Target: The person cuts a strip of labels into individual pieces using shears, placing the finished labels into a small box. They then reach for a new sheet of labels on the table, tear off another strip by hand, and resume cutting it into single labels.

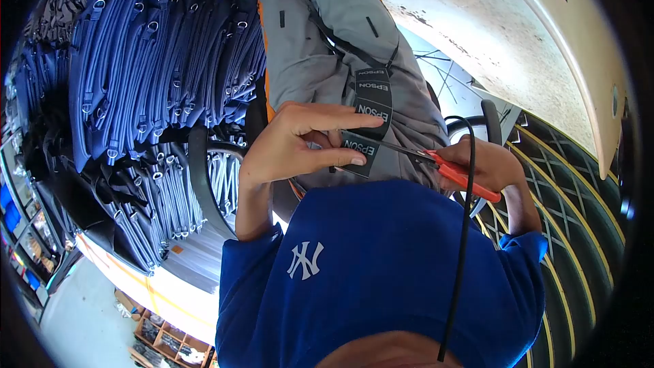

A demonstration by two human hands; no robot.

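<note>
Over the grey-and-orange fabric bag, I see my left hand pinching the black woven EPSON label strip between closed fingers. My right hand grips red-handled scissors, blades pointing left at the strip's lower end.

We see matt grey woven cloth on the bag, a smooth black woven label with pale lettering, scissors of bare metal blades and glossy red plastic handles, and a soft matt blue cloth shirt.
</note>
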